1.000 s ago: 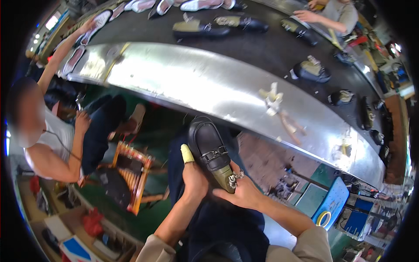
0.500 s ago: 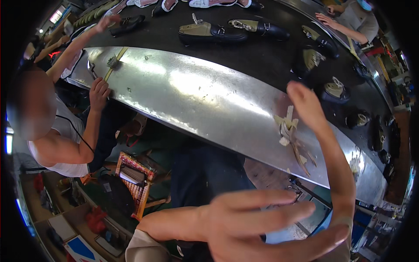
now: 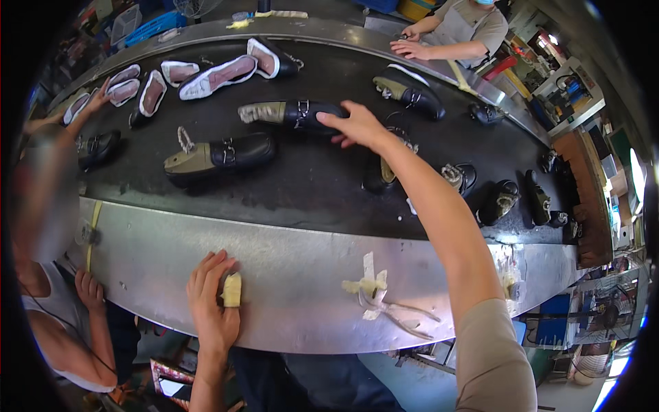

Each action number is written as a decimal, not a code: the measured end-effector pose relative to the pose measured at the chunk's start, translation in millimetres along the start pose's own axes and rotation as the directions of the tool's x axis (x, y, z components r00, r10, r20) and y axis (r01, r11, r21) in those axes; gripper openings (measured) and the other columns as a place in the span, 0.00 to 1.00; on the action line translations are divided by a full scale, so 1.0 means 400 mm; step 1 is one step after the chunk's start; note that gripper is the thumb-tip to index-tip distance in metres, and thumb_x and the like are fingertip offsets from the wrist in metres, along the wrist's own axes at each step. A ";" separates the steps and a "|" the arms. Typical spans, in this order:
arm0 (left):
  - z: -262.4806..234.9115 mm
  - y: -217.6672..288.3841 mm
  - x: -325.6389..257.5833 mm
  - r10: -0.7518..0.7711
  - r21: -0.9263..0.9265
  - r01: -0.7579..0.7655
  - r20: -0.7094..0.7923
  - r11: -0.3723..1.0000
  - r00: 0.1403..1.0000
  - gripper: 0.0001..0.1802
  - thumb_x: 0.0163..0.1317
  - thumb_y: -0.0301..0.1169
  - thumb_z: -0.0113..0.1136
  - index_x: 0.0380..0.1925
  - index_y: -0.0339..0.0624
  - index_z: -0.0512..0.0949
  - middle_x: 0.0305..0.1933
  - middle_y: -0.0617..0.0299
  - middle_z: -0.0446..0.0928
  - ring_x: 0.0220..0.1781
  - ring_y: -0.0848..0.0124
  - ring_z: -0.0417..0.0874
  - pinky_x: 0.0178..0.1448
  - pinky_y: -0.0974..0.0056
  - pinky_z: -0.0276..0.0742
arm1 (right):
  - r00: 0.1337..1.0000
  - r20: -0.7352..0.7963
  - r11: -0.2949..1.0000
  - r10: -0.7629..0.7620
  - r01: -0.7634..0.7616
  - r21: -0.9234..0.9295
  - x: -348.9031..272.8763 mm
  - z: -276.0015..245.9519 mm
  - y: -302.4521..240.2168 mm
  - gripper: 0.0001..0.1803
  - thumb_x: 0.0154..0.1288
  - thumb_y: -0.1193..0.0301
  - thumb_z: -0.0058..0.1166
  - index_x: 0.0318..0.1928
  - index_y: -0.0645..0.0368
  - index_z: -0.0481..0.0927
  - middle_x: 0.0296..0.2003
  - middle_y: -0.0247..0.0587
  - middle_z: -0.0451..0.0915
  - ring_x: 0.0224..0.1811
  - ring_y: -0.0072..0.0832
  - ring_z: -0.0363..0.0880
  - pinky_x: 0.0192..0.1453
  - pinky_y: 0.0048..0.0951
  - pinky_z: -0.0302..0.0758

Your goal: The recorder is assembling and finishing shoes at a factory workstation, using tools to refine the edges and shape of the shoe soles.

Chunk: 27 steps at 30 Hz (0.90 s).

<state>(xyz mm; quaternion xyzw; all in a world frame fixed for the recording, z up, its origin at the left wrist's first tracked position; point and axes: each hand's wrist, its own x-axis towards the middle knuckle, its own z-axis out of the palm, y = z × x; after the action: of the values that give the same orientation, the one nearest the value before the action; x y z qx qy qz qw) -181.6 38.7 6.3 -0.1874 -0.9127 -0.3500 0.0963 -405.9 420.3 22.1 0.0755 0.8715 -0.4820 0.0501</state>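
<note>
Right hand (image 3: 357, 125) lies flat, unclenched, on a black loafer (image 3: 295, 113) on the conveyor belt (image 3: 309, 185); left hand (image 3: 211, 302) clasps a pale yellow block (image 3: 232, 290) on the table (image 3: 288, 268). Gripping the loafer seems next.

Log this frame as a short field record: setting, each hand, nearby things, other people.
setting: black conveyor belt with a metal ledge along its near side
left hand: rests on the ledge, fingers around a yellow block
right hand: stretched over the belt, touching a black loafer
nearby: second black loafer; white insoles; taped scissors on the ledge
others: one person at left, another across the belt
</note>
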 end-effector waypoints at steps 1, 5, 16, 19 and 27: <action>-0.002 -0.001 0.001 -0.036 -0.045 0.035 -0.026 0.998 0.999 0.23 0.58 0.21 0.58 0.56 0.42 0.81 0.65 0.53 0.79 0.72 0.48 0.74 0.73 0.50 0.64 | 0.997 -0.004 0.986 0.078 -0.077 0.150 -0.025 0.006 -0.024 0.45 0.65 0.43 0.65 0.62 0.76 0.74 0.43 0.54 0.85 0.32 0.33 0.89 0.31 0.28 0.86; 0.008 0.005 -0.002 -0.170 -0.288 0.153 -0.036 0.945 0.985 0.28 0.70 0.28 0.60 0.70 0.41 0.69 0.71 0.47 0.74 0.72 0.49 0.75 0.74 0.52 0.69 | 0.996 -0.051 0.978 0.070 -0.059 0.202 -0.212 -0.023 -0.069 0.38 0.70 0.39 0.56 0.48 0.70 0.83 0.34 0.45 0.83 0.24 0.25 0.83 0.27 0.25 0.80; -0.046 -0.014 -0.088 -0.346 -0.607 0.325 0.087 0.725 0.934 0.35 0.53 0.32 0.81 0.59 0.34 0.76 0.56 0.55 0.82 0.62 0.68 0.79 0.65 0.61 0.77 | 0.947 -0.048 0.927 -0.318 0.300 -0.223 -0.250 -0.040 -0.106 0.17 0.76 0.60 0.59 0.51 0.61 0.85 0.39 0.36 0.88 0.35 0.24 0.86 0.43 0.28 0.82; -0.027 -0.101 -0.081 -0.479 -0.771 0.201 -0.150 0.604 0.865 0.27 0.76 0.46 0.53 0.64 0.37 0.75 0.63 0.55 0.77 0.61 0.66 0.82 0.65 0.59 0.80 | 0.841 -0.393 0.842 -0.372 0.127 -0.523 -0.107 -0.235 0.034 0.23 0.74 0.55 0.58 0.55 0.62 0.83 0.43 0.52 0.87 0.47 0.44 0.88 0.56 0.38 0.81; -0.133 -0.056 0.101 -0.716 -0.764 0.645 0.452 -0.002 0.533 0.33 0.79 0.51 0.39 0.71 0.38 0.69 0.62 0.48 0.81 0.55 0.57 0.89 0.37 0.52 0.93 | 0.798 -0.601 0.731 -0.032 -0.392 -0.558 0.122 -0.627 0.520 0.61 0.63 0.39 0.63 0.79 0.71 0.52 0.76 0.70 0.59 0.81 0.51 0.58 0.82 0.44 0.57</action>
<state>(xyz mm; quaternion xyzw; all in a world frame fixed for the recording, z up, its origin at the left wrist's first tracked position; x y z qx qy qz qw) -225.2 -1.3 44.4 0.2699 -0.5496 -0.7728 -0.1668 -420.3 745.7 -25.9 0.2829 0.9443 -0.0899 -0.1421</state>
